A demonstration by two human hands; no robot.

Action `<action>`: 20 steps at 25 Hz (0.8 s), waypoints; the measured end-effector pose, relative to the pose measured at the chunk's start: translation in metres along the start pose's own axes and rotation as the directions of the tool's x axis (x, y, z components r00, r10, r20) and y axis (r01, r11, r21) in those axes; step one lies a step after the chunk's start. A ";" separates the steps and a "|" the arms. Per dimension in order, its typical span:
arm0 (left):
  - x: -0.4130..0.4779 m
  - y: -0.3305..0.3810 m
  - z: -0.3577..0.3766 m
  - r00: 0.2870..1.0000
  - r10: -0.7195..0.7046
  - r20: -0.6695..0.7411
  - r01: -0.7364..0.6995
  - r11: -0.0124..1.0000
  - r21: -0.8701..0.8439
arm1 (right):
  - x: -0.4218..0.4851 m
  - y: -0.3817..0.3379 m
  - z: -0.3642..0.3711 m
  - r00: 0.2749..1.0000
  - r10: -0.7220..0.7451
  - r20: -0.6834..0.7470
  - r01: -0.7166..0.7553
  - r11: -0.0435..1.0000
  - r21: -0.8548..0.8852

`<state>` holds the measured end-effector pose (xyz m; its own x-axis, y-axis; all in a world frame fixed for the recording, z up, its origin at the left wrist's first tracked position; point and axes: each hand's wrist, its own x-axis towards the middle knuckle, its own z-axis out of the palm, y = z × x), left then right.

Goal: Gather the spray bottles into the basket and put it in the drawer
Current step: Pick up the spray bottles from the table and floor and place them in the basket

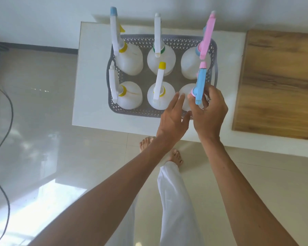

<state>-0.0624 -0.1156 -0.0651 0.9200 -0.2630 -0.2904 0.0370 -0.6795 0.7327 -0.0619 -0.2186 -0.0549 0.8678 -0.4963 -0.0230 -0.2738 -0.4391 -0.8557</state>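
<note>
Basket (160, 113): grey, perforated, upper middle of the frame, standing on the white worktop (89, 96).
Bottles: six white spray bottles stand upright in the basket, in two rows of three.
Far row: left bottle (130, 59) with yellow collar and blue nozzle tip; middle bottle (161, 63) with green collar; right bottle (189, 64) with pink sprayer head.
Near row: left bottle (130, 96) with yellow collar; middle bottle (158, 98) with yellow nozzle tip; right bottle (184, 94) with blue sprayer head and pink collar, at the basket's lower right corner.
Right hand (209, 114): fingers curled round the blue sprayer head of the near right bottle; grip narrow, holding that head.
Left hand (172, 118): grip wide, fingers stretched out, fingertips at the near right bottle's shoulder; whether they touch it I cannot tell.
Wooden board (277, 82): right of the frame, lying on the worktop beside the basket, apart from it.
Floor (78, 157): glossy tiles, lower frame; a dark cable (6, 132) runs down the left edge.
Person: bare feet and a white trouser leg (174, 201) below the worktop edge.
</note>
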 end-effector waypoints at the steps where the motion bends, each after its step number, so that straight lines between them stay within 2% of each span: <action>1: -0.005 -0.003 -0.002 0.999 0.043 -0.015 -0.043 0.999 -0.003 | -0.001 0.002 -0.001 1.000 0.001 0.003 -0.001 1.000 0.005; 4: -0.033 -0.021 -0.012 0.975 0.192 -0.111 -0.196 0.980 -0.028 | -0.002 0.006 -0.003 1.000 0.001 0.010 -0.001 1.000 0.031; 6: -0.061 -0.051 -0.028 0.971 0.170 -0.170 -0.179 0.983 -0.040 | -0.004 0.009 -0.004 0.999 0.027 0.028 -0.029 0.998 0.049; 8: -0.091 -0.094 -0.053 0.959 -0.009 -0.282 -0.012 0.997 -0.072 | -0.012 0.013 -0.010 0.998 0.062 0.011 -0.063 0.997 0.044; 9: -0.103 -0.120 -0.070 0.923 -0.142 -0.356 0.119 0.989 -0.088 | -0.020 0.015 -0.015 0.997 0.077 -0.028 -0.076 0.997 0.033; 11: -0.118 -0.180 -0.110 0.773 -0.438 -0.458 0.434 0.893 -0.121 | -0.047 0.020 -0.020 0.980 0.128 -0.151 -0.126 0.992 0.025; 12: -0.118 -0.207 -0.131 0.682 -0.578 -0.448 0.568 0.805 -0.174 | -0.063 0.023 -0.020 0.961 0.156 -0.227 -0.155 0.988 0.025; 13: -0.114 -0.229 -0.150 0.613 -0.687 -0.391 0.643 0.721 -0.258 | -0.079 0.027 -0.019 0.937 0.181 -0.300 -0.182 0.983 0.023; 14: -0.106 -0.247 -0.166 0.588 -0.751 -0.301 0.663 0.661 -0.352 | -0.095 0.031 -0.016 0.909 0.208 -0.362 -0.216 0.976 0.018; 16: -0.083 -0.270 -0.187 0.626 -0.773 -0.104 0.662 0.597 -0.453 | -0.124 0.041 -0.003 0.843 0.294 -0.450 -0.320 0.947 0.018; 17: -0.073 -0.276 -0.193 0.635 -0.770 -0.055 0.670 0.585 -0.458 | -0.137 0.044 0.003 0.817 0.343 -0.464 -0.375 0.927 0.026; 19: -0.064 -0.283 -0.200 0.633 -0.774 -0.027 0.689 0.579 -0.436 | -0.157 0.047 0.019 0.798 0.406 -0.446 -0.444 0.896 0.022; 20: -0.065 -0.285 -0.205 0.641 -0.767 -0.027 0.686 0.588 -0.428 | -0.167 0.048 0.028 0.815 0.404 -0.416 -0.451 0.892 -0.018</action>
<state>-0.0533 0.2357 -0.1294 0.5718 0.3715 -0.7314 0.8200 -0.2867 0.4954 -0.2081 -0.1359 -0.1066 0.4239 -0.8934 -0.1487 -0.6430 -0.1813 -0.7441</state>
